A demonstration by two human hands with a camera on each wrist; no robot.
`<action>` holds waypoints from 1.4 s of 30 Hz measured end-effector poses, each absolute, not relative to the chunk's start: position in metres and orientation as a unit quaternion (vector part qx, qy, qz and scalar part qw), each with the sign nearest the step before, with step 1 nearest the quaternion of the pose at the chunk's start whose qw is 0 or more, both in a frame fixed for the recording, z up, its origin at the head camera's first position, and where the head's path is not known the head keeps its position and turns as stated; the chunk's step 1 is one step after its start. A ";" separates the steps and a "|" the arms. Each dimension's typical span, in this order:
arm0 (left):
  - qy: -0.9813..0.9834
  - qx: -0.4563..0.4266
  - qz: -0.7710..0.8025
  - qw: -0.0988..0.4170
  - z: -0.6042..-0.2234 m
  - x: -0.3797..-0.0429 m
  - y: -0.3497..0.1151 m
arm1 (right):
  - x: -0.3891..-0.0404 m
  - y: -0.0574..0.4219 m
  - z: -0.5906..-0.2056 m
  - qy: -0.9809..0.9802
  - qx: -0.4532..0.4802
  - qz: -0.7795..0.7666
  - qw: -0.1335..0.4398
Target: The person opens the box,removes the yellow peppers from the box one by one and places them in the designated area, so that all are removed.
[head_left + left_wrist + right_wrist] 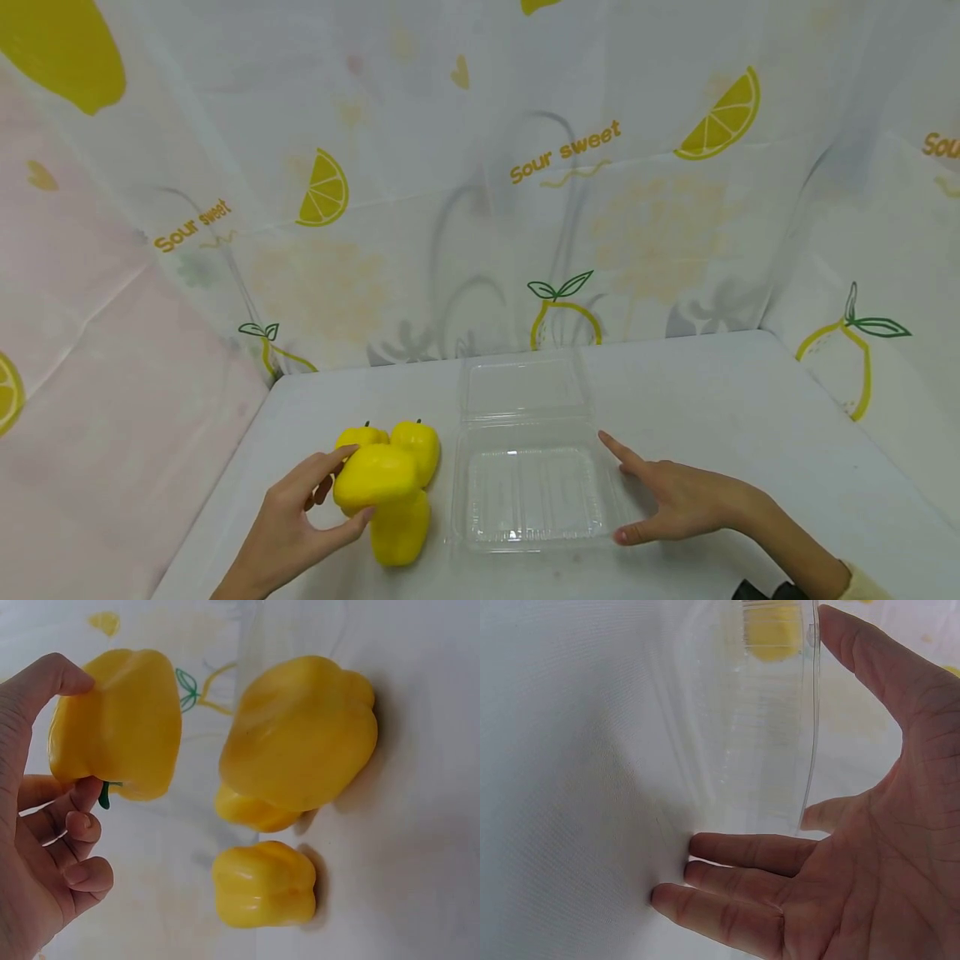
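Observation:
Between thumb and fingers, my left hand pinches a yellow bell pepper and holds it off the table. In the left wrist view this pepper is tipped, its green stem close to the fingers. Three more yellow bell peppers stand by it: a near one partly hidden below, and two behind, one left and one right. My right hand, fingers spread, is at the right side of a clear plastic clamshell box. The right wrist view shows the thumb against the rim and lower fingertips on the table.
The box's clear lid lies folded back toward the rear wall. A white cloth covers the table, and lemon-printed fabric hangs behind and at both sides. A dark object shows at the bottom edge near the right forearm.

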State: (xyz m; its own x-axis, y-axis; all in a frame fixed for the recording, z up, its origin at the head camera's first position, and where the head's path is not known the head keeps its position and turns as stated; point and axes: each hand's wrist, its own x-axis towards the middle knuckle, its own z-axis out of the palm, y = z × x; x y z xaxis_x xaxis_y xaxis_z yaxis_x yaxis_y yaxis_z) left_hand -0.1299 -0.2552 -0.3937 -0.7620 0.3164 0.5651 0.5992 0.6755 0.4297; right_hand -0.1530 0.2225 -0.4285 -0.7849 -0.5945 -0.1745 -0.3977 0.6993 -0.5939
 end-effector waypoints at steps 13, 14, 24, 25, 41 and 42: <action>-0.893 -0.256 -0.300 0.216 -0.389 -0.128 -0.276 | -0.156 0.220 -0.429 0.900 -0.278 -0.279 0.187; -0.893 -0.257 -0.303 0.214 -0.389 -0.128 -0.277 | -0.156 0.220 -0.429 0.900 -0.278 -0.279 0.185; -0.900 -0.239 -0.308 0.195 -0.391 -0.128 -0.292 | -0.154 0.222 -0.428 0.906 -0.276 -0.267 0.175; -0.903 -0.230 -0.307 0.191 -0.391 -0.127 -0.293 | -0.154 0.222 -0.428 0.907 -0.276 -0.267 0.175; -0.930 -0.165 -0.302 0.125 -0.390 -0.122 -0.319 | -0.151 0.223 -0.429 0.908 -0.270 -0.268 0.174; -0.933 -0.164 -0.298 0.120 -0.390 -0.122 -0.320 | -0.152 0.223 -0.429 0.908 -0.270 -0.268 0.174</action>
